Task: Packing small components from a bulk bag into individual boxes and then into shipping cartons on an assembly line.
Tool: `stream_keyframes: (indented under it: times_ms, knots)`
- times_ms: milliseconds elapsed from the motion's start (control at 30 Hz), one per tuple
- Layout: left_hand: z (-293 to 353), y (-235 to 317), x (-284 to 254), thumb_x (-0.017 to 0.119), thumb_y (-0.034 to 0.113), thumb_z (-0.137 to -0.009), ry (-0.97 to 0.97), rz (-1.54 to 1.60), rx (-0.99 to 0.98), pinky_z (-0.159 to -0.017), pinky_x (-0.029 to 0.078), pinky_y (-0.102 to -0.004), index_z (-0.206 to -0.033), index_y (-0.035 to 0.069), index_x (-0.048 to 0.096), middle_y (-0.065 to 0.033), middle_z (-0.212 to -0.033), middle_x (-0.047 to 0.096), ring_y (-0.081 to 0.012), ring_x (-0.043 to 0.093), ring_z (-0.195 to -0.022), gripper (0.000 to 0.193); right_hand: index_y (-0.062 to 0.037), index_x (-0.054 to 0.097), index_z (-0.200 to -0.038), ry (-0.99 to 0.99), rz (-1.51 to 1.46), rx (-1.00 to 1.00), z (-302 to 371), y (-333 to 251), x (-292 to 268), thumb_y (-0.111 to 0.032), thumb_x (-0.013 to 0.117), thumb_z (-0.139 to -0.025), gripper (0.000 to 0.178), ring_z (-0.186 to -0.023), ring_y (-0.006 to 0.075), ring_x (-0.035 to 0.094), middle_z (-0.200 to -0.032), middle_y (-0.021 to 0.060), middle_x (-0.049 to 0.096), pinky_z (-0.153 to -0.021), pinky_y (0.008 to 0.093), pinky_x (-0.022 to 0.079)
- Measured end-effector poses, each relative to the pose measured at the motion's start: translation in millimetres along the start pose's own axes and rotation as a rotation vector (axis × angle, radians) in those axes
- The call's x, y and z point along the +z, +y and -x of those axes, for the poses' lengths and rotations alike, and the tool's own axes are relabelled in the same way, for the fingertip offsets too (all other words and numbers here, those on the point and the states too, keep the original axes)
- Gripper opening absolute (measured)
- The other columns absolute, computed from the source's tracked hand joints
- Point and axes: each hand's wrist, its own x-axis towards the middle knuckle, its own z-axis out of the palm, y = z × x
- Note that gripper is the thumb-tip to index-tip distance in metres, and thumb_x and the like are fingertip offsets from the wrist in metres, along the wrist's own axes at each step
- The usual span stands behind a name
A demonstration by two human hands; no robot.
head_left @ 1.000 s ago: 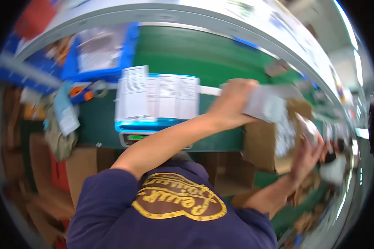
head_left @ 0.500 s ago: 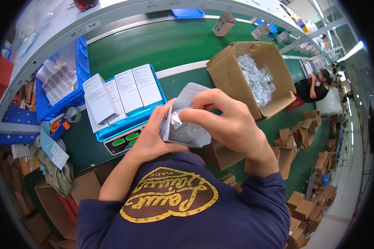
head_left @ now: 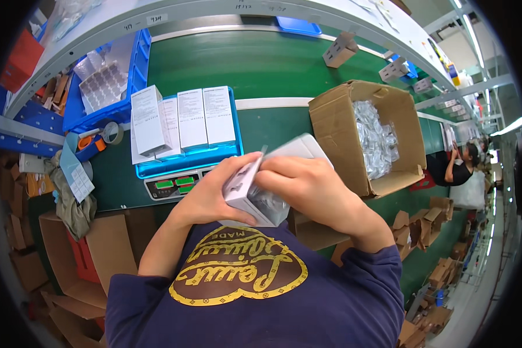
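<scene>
A long workshop is seen beyond a green worktop (head_left: 119, 185), which is overhung by a pale shelf (head_left: 203, 16). Just in front of the wearer's chest, a small white box (head_left: 240, 191) is held tilted, its lid flap (head_left: 301, 146) raised. It is gripped by the left hand (head_left: 211, 194), with fingers and thumb clamped on opposite sides. The right hand (head_left: 313, 185) is placed at the open mouth, its fingers bent inward; whether anything is pinched there cannot be told. Inside, a clear plastic packet (head_left: 271, 204) can be partly seen.

The step in hand is judged to be the packing of this box; next, the packet would need to be seated below the rim and the flap folded down without being creased.

Near the left hand, closed white boxes (head_left: 218, 116) are stacked in a blue tray (head_left: 239, 130) on a scale (head_left: 171, 189). To the right, a cardboard carton (head_left: 337, 145) is filled with similar packets (head_left: 374, 139). Farther off, a seated co-worker (head_left: 457, 165) can be seen.
</scene>
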Motion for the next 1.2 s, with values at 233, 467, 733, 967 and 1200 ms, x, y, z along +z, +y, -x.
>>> stream_keyframes:
  times_ms: [233,467,733,967,1200]
  knots:
    - [7,-19,43,0.082,0.033,-0.073,0.424,0.103,0.073,-0.101,0.039,-0.0399,-0.151,0.015,0.021,-0.0149,-0.127,0.043,-0.0292,0.048,-0.116,0.1,-0.0049,0.048,-0.129,0.537,-0.294,0.205,53,23,22,-0.044,0.069,-0.085,0.063,-0.124,0.0316,0.047,-0.135,0.0212,0.046,-0.098,0.0416,0.041]
    - [9,-14,33,0.074,0.043,-0.081,0.143,0.049,-0.214,-0.103,0.039,-0.0406,-0.14,0.01,0.03,-0.0166,-0.141,0.034,-0.0322,0.045,-0.124,0.08,-0.0102,0.024,-0.144,0.336,-1.185,0.5,54,8,108,-0.045,0.078,-0.076,0.093,-0.124,0.0271,0.045,-0.135,0.0173,0.041,-0.101,0.0399,0.039]
    - [22,-11,31,0.073,0.046,-0.08,0.208,-0.032,-0.217,-0.091,0.046,-0.0384,-0.116,0.006,0.048,-0.0124,-0.111,0.044,-0.0287,0.054,-0.108,0.059,-0.0051,0.048,-0.128,0.155,-0.934,0.456,43,33,110,-0.034,0.066,-0.087,0.053,-0.114,0.0222,0.048,-0.12,0.0137,0.048,-0.094,0.0328,0.041]
    - [23,-1,38,0.069,0.049,-0.082,0.303,-0.177,-0.272,-0.083,0.05,-0.0428,-0.12,0.005,0.046,-0.016,-0.117,0.044,-0.0374,0.06,-0.098,0.063,-0.0034,0.053,-0.111,0.636,-1.023,0.493,25,33,135,-0.036,0.047,-0.101,0.035,-0.101,0.0166,0.053,-0.109,0.0097,0.054,-0.089,0.0267,0.04]
    - [28,-4,45,0.072,0.043,-0.08,0.343,-0.21,-0.219,-0.085,0.05,-0.0434,-0.125,0.005,0.044,-0.0176,-0.121,0.046,-0.0379,0.059,-0.105,0.066,-0.0018,0.055,-0.119,0.094,-1.223,0.392,3,22,88,-0.013,0.054,-0.094,0.028,-0.11,0.0174,0.053,-0.117,0.0078,0.056,-0.096,0.0305,0.04]
